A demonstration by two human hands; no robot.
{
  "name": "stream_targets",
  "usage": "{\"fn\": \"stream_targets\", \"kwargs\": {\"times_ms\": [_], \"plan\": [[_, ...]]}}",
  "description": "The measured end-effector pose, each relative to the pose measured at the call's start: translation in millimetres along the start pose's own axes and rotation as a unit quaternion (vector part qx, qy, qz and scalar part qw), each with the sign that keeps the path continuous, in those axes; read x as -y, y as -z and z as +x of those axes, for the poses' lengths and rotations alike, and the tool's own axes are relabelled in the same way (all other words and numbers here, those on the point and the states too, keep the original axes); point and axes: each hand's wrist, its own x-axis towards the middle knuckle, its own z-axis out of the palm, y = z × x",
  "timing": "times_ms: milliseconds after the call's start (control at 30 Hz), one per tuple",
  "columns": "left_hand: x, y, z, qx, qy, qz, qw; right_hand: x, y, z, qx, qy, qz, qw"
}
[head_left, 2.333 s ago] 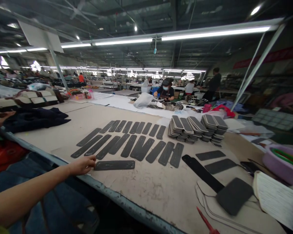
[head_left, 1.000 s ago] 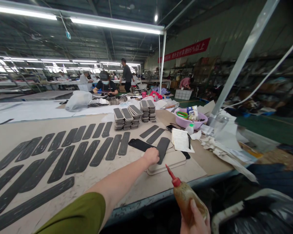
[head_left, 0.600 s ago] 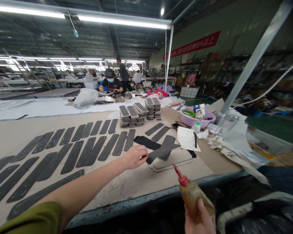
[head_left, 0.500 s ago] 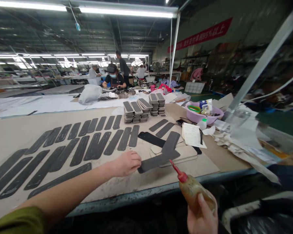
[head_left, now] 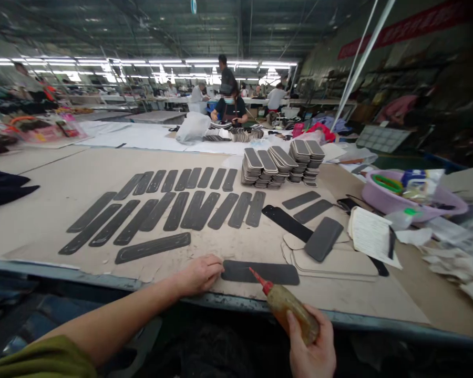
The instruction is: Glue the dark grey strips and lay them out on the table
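Near the table's front edge lies a dark grey strip [head_left: 240, 272], its left end pinched by my left hand [head_left: 203, 274]. My right hand [head_left: 313, 341] is wrapped round a yellowish glue bottle [head_left: 289, 310], whose red nozzle [head_left: 260, 279] points at the strip's surface. Rows of similar dark strips [head_left: 175, 211] with shiny lines on them spread over the left and middle of the table. Another dark grey piece [head_left: 324, 239] rests on beige panels [head_left: 335, 263] to the right.
Stacks of edged pieces [head_left: 266, 168] stand at mid-table. On the right are a purple basin [head_left: 429, 205] and an open notebook [head_left: 370, 233]. Dark cloth [head_left: 6, 186] lies at the far left. A person [head_left: 232, 109] sits across the table behind a plastic bag [head_left: 193, 127].
The strip in my left hand has come away from the other grey piece and now lies flat along the front edge. The bottle nozzle has moved over it. The camera view has turned left.
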Motion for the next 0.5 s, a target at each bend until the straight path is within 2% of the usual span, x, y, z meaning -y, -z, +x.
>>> {"fn": "stream_targets", "kwargs": {"times_ms": [133, 233, 367, 500], "plan": [[-3, -5.2, -15, -0.012, -0.018, -0.026, 0.999, 12, -14, 0, 0.044, 0.153, -0.066, 0.985], [-3, -9.9, -19, -0.019, -0.025, -0.033, 0.999, 22, -25, 1, 0.074, 0.224, -0.077, 0.969], [-4, -14.2, -20, -0.021, -0.030, -0.033, 0.999, 29, -39, 0, 0.102, 0.253, -0.075, 0.959], [-5, -15.4, -18, -0.016, -0.029, -0.029, 0.999, 30, -48, -2, 0.124, 0.243, -0.072, 0.959]]}}
